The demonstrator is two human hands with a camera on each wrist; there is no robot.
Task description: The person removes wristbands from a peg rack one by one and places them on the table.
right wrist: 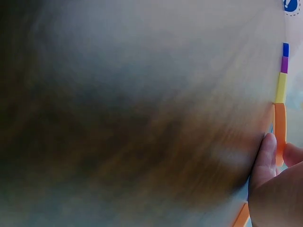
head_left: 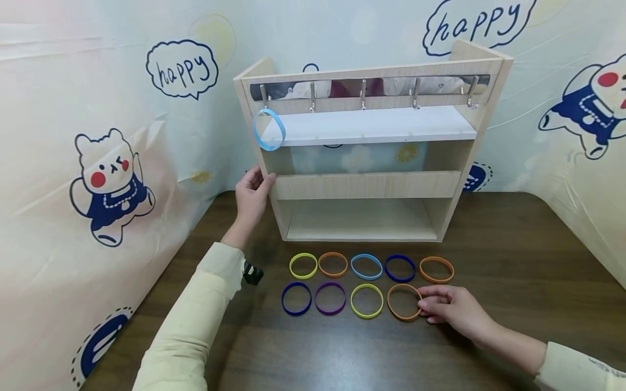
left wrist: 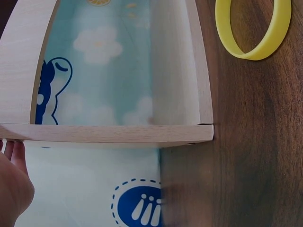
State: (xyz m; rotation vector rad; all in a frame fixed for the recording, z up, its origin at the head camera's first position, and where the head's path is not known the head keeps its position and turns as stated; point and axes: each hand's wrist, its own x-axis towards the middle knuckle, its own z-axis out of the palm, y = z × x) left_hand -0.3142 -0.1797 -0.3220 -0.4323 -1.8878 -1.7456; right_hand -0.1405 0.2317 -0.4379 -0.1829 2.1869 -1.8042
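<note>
My right hand [head_left: 457, 312] pinches the right edge of an orange silicone wristband [head_left: 389, 304] in the front row on the table. In the right wrist view, the thumb and fingers stand on either side of that orange wristband [right wrist: 280, 127]. At the left, my left hand [head_left: 251, 198] grips the side panel of a wooden shelf [head_left: 367, 186], thumb by its front edge. The left wrist view has its fingertips [left wrist: 19, 153] against the panel's outer face. A light blue wristband [head_left: 282, 130] hangs from the shelf's leftmost hook [head_left: 263, 95].
Several more metal hooks [head_left: 363, 95] line the shelf's top rail. Two rows of wristbands lie before the shelf, including a yellow one [head_left: 292, 270], a purple one [head_left: 317, 303] and a dark blue one [head_left: 283, 304]. A printed cloth [head_left: 195, 136] stands around the dark wooden table [head_left: 513, 244].
</note>
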